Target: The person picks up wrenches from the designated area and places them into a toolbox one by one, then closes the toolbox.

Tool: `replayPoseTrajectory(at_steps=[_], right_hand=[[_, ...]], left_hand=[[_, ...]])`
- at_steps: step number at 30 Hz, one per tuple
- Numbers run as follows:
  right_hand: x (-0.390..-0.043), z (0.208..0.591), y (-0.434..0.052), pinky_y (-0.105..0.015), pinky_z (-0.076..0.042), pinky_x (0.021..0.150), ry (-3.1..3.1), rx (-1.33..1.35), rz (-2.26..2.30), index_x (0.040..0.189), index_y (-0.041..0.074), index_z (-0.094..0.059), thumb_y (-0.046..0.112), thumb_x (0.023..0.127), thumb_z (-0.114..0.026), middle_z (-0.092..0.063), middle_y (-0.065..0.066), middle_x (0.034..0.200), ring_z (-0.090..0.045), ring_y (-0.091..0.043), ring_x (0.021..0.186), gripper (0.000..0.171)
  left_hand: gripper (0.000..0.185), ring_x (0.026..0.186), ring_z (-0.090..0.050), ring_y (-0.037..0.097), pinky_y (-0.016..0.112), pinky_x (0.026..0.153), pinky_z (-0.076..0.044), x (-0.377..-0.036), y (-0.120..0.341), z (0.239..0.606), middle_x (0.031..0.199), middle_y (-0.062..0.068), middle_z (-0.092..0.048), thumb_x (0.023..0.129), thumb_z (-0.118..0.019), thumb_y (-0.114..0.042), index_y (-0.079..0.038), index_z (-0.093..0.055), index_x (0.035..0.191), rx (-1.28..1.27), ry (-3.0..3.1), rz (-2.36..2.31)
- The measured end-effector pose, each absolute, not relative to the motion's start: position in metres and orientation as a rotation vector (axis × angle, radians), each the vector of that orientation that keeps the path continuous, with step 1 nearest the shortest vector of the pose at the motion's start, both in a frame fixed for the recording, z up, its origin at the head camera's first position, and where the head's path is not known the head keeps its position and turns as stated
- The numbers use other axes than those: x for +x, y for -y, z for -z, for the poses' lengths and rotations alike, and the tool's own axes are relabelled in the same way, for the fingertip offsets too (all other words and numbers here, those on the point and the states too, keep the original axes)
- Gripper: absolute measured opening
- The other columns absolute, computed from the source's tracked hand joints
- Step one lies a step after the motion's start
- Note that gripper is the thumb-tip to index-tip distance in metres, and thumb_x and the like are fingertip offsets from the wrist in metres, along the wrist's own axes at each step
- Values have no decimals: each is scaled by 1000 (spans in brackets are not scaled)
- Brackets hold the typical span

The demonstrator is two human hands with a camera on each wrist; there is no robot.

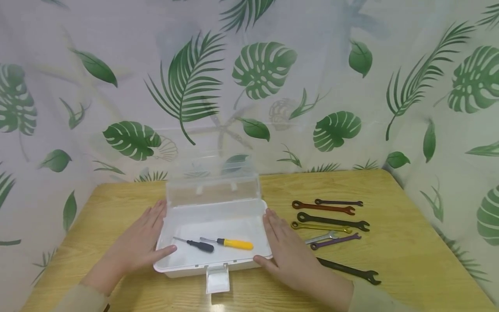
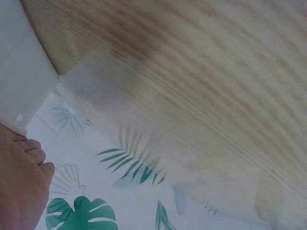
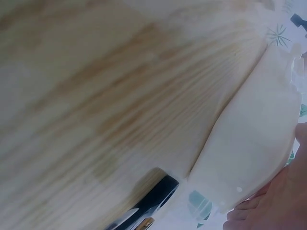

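Grip unclenched, fingers straight, left hand (image 1: pixel 134 242) and right hand (image 1: pixel 290 255) touch opposite sides of a white rectangular plastic box (image 1: pixel 230 221) on the yellowish wood-grain bench (image 1: pixel 413 260), translucent lid (image 1: pixel 214 191) raised; black-handled screwdriver (image 1: pixel 200 246) and yellow-handled screwdriver (image 1: pixel 238 244) lie inside.

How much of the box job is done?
Looks done: the white box is open, with a black screwdriver and a yellow screwdriver inside. In hand: the left hand and right hand touch its sides. Perhaps still to do: the wrenches, on the table outside it.
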State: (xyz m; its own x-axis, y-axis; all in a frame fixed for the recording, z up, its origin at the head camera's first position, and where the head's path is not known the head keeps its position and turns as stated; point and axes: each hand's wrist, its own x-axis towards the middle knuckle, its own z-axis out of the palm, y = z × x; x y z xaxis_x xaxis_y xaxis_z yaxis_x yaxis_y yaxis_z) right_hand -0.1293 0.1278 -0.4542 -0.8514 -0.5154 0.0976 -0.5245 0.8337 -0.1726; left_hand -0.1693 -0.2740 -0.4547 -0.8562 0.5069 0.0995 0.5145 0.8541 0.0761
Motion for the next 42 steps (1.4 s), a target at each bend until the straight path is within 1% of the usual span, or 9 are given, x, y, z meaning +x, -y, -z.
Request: replayPoseTrajectory(at_steps=[5,13,27,33,37,40,42], right_hand=[[-126,452,-130,-57,-27,132,2960,810,-300,165,-8,-23,57,107,-53,-16,-26,175,-21,-41,164,92],[-121,450,-137,-55,-30,132,2954,773,-289,164,-9,-25,55,106,-56,-19,-26,175,-24,-40,163,92],[-119,455,-150,-53,-30,132,2952,724,-244,165,-7,-26,58,106,-54,-21,-24,175,-26,-39,163,92],[-119,455,-149,-54,-32,131,2942,736,-249,165,-7,-24,57,107,-54,-19,-25,175,-24,-39,163,92],[-119,456,-147,-55,-32,131,2940,727,-246,165,-7,-23,57,106,-54,-18,-25,175,-24,-40,163,92],[-119,456,-147,-55,-32,131,2946,714,-249,166,-7,-23,57,106,-55,-18,-25,175,-23,-39,164,93],[-118,456,-147,-55,-32,131,2948,708,-256,166,-7,-23,57,106,-55,-18,-25,175,-23,-40,163,93]], left_hand=[[102,160,-26,47,60,131,-29,-175,270,453,172,33,-23,99,-61,-60,16,-30,159,-854,2948,98],[104,160,-26,48,58,132,-29,-182,261,454,171,33,-24,99,-61,-60,17,-29,159,-882,2944,81],[103,161,-24,47,57,132,-29,-185,247,456,172,33,-21,99,-60,-61,17,-28,159,-898,2941,79],[101,160,-27,48,57,131,-31,-184,246,453,170,34,-25,99,-61,-59,17,-31,158,-891,2917,66],[98,160,-26,48,58,131,-30,-179,244,449,171,34,-24,100,-60,-58,18,-33,157,-871,2926,74],[96,161,-25,49,59,131,-30,-172,240,448,172,32,-23,101,-60,-58,18,-37,155,-836,2943,105],[96,160,-26,49,59,131,-30,-168,237,448,172,32,-24,100,-60,-60,18,-41,153,-805,2948,109]])
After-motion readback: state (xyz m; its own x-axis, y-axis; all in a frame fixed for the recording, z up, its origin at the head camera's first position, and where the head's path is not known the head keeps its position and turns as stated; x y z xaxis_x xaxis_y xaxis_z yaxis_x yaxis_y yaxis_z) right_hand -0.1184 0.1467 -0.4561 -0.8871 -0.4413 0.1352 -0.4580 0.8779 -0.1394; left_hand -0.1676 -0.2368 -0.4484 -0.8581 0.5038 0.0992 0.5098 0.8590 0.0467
